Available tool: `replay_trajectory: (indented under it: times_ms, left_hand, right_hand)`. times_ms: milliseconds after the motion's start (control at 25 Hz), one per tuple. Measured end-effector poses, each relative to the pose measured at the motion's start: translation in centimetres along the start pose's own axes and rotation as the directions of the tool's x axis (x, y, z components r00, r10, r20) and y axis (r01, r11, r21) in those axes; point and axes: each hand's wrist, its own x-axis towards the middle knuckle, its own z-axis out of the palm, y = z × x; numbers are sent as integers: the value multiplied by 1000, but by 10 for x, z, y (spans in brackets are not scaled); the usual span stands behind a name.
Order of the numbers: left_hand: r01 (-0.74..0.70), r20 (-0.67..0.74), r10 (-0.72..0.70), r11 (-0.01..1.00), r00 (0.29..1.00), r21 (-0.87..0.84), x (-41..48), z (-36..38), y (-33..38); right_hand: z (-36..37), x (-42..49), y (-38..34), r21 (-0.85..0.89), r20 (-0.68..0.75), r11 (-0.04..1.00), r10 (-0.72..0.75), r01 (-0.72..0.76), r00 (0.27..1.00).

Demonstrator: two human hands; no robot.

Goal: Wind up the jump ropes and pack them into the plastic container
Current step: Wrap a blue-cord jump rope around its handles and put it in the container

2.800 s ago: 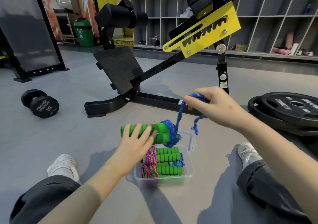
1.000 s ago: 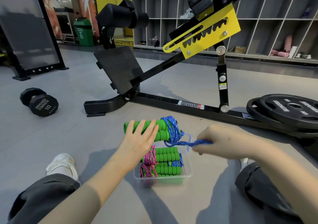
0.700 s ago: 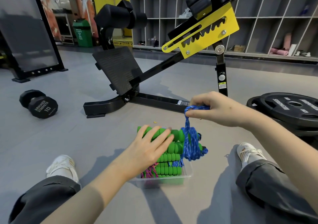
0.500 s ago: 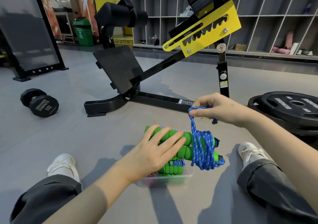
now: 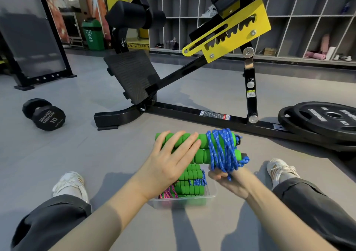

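Observation:
My left hand [image 5: 171,162] grips two green foam handles [image 5: 202,148] of a jump rope, held side by side above the clear plastic container [image 5: 192,200]. Blue rope [image 5: 221,150] is wound in several loops around the right part of the handles. My right hand [image 5: 229,181] is under the coil, palm up, with its fingers pinching the loose end of the blue rope. The container sits on the floor between my legs and holds more green-handled ropes [image 5: 190,183], one with blue cord and one with pink cord [image 5: 167,193].
A black and yellow gym bench frame [image 5: 192,114] stands just beyond the container. A black dumbbell [image 5: 44,114] lies at the left and stacked weight plates [image 5: 323,121] at the right. My shoes [image 5: 71,183] and legs flank the container. Cubby shelves line the back wall.
My right hand has come down from above the handles to beneath the coil, carrying the rope end around. The wound handles have moved slightly right and sit level above the container.

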Motion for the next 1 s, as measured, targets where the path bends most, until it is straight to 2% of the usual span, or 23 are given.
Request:
replay_trajectory:
  times_ms: [160,240,320,480,560,760,800,880,920,1000]
  left_hand:
    - [56,72,-58,998,996,28,-2,3,-6]
    - [69,64,-72,996,995,57,-4,5,-9]
    - [63,64,-69,995,996,80,-9,10,-8]
    - [67,101,-75,995,992,72,-11,13,-3]
    - [74,112,-82,995,990,74,-11,14,-4]
    - [94,124,-102,994,987,63,-13,16,-3]
    - [91,129,-98,994,987,58,-13,16,-2]
    - [95,140,-101,994,985,48,-11,13,-2]
    - [100,142,-105,994,984,48,-11,12,-2]
    - [97,139,-103,994,985,49,-12,13,0]
  right_hand:
    - [14,5,28,219,-39,975,-20,28,999]
    - [24,0,39,241,-77,968,-49,66,996]
    - [34,-5,50,219,-182,962,-123,162,976]
    - [49,-20,62,50,-356,933,-316,356,879]
    - [49,-23,64,-124,-318,913,-407,388,856]
    - [44,-26,68,-344,-124,834,-496,431,860]
    - [40,-25,70,-434,-111,786,-531,439,840]
    - [32,-23,70,-628,-72,627,-636,460,768]
    - [27,-22,68,-718,-25,519,-684,463,729]
    - [19,-23,62,-865,169,191,-761,465,627]
